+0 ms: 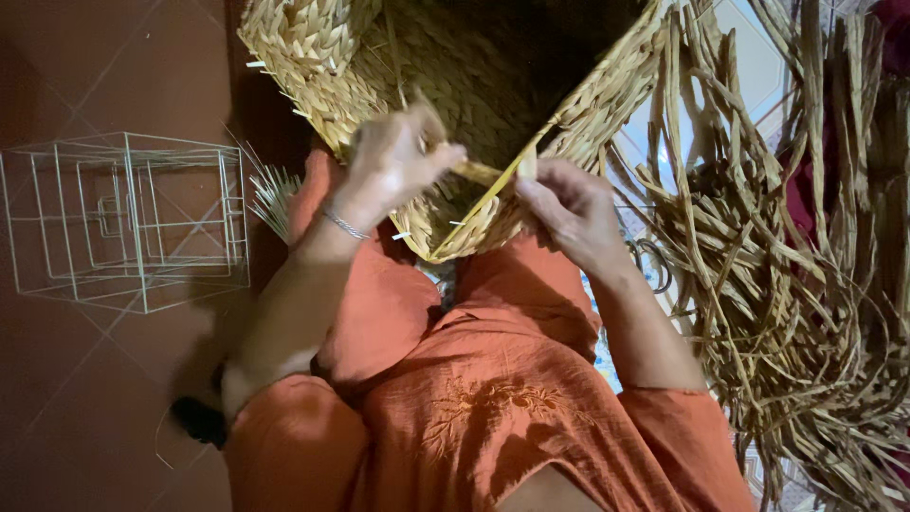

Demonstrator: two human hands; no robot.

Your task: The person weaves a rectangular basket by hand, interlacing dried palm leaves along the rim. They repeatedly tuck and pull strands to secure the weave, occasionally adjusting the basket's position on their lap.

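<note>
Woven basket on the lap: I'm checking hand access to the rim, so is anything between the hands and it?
Nothing visible blocks them. The left hand and right hand are already at the woven basket, pinching a flat straw strand at its rim. The loose straw pile and wire frames lie off to either side.

Woven basket [474,85] runs off the top edge, so its full shape can't be told, and its inside is too dark to read. Left hand [393,161] is motion-blurred w/ fingertips lost against the weave; right hand [569,209] hides part of the strand [493,190] it pinches. Dried-reed pile [806,284] is cut by the right and bottom edges.
</note>
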